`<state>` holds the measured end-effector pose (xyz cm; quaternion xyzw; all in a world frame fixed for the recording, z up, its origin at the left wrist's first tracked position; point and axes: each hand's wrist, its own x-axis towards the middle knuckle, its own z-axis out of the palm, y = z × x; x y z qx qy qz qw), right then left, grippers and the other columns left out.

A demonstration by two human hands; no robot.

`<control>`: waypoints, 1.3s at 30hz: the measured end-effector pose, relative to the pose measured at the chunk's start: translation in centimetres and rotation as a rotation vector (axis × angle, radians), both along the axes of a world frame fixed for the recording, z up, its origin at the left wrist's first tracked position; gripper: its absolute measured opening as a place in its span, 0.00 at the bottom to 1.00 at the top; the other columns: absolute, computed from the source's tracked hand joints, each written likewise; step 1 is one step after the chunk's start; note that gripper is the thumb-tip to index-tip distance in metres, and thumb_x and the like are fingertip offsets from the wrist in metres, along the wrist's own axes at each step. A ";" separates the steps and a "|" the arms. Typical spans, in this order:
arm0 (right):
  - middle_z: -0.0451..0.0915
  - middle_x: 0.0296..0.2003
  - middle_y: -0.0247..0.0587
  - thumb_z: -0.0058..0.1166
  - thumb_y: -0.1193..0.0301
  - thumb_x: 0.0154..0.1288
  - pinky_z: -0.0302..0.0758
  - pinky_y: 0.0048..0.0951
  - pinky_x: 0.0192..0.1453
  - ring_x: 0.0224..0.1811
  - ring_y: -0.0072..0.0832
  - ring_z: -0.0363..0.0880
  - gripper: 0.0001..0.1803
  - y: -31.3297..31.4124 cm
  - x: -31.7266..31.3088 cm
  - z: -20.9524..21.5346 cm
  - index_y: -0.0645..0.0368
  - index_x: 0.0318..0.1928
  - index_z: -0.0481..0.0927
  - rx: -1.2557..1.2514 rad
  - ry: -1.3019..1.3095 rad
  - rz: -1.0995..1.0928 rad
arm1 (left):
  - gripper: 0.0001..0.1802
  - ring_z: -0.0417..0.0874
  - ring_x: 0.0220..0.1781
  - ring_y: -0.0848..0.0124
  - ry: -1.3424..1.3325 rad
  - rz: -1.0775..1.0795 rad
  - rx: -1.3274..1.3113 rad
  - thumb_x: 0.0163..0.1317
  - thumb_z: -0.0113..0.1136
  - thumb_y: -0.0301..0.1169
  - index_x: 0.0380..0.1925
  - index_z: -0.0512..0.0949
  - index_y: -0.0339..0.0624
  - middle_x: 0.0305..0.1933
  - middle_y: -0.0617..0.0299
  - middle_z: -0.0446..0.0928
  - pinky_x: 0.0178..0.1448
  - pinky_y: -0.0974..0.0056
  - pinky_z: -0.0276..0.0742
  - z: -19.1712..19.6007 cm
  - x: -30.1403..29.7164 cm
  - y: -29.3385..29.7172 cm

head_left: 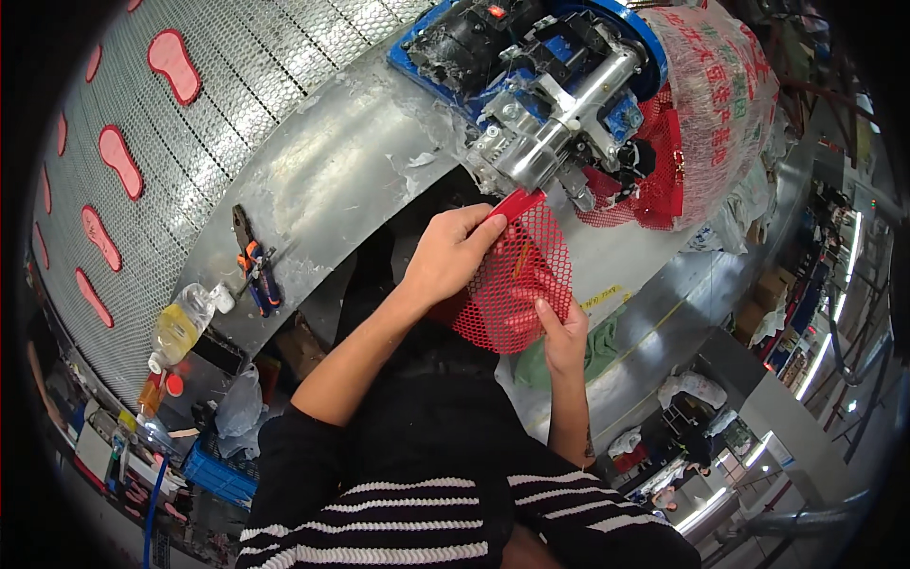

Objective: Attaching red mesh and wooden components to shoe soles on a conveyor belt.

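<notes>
My left hand (453,248) pinches the red edge band of a piece of red mesh fabric (507,318) between thumb and fingers. The band runs up to the metal cylinder of a blue-and-steel machine (569,114), which looks like an industrial sewing machine. Lower on the right, my right hand (561,332) holds the hanging mesh, its thumb in front and its fingers showing through the holes from behind. Beyond the machine's cylinder lies more red mesh with a band (675,166). Where the fabric meets the machine is partly hidden.
Orange-and-black-handled pliers (254,261) and a bottle of yellow liquid (180,327) lie left on the metal table (332,142). Pink sole-shaped pads (120,161) rest on a perforated surface. A plastic-wrapped bundle (716,104) stands at right. A blue crate (220,474) sits lower left.
</notes>
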<state>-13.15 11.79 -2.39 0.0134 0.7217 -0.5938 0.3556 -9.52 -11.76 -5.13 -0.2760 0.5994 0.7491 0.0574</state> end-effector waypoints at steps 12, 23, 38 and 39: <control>0.86 0.40 0.49 0.49 0.74 0.74 0.83 0.27 0.44 0.36 0.27 0.85 0.13 -6.1 -3.0 -1.2 0.73 0.51 0.78 -0.074 -0.084 0.005 | 0.17 0.68 0.25 0.83 -0.036 0.425 0.006 0.74 0.52 0.38 0.33 0.81 0.34 0.25 0.71 0.74 0.30 0.72 0.62 -0.8 1.1 -3.0; 0.85 0.37 0.44 0.52 0.74 0.73 0.80 0.26 0.43 0.35 0.24 0.84 0.09 -8.6 -4.7 -2.2 0.71 0.43 0.80 -0.040 -0.009 0.132 | 0.11 0.77 0.34 0.81 0.074 0.823 0.425 0.73 0.55 0.34 0.42 0.79 0.38 0.36 0.67 0.81 0.39 0.72 0.71 -2.6 6.5 -3.3; 0.84 0.35 0.51 0.51 0.70 0.75 0.81 0.35 0.46 0.35 0.35 0.85 0.12 -0.9 -5.7 -0.8 0.70 0.43 0.79 -0.152 -0.040 0.164 | 0.17 0.78 0.63 0.57 0.190 0.838 1.500 0.73 0.55 0.34 0.57 0.73 0.38 0.60 0.51 0.77 0.69 0.50 0.75 -3.5 9.0 9.2; 0.85 0.35 0.51 0.51 0.71 0.74 0.81 0.35 0.46 0.35 0.35 0.85 0.12 -2.1 -5.5 -0.4 0.70 0.43 0.79 -0.063 0.019 0.205 | 0.18 0.78 0.63 0.58 0.226 0.882 1.559 0.73 0.54 0.34 0.58 0.72 0.38 0.60 0.50 0.76 0.70 0.51 0.75 -3.6 8.5 9.4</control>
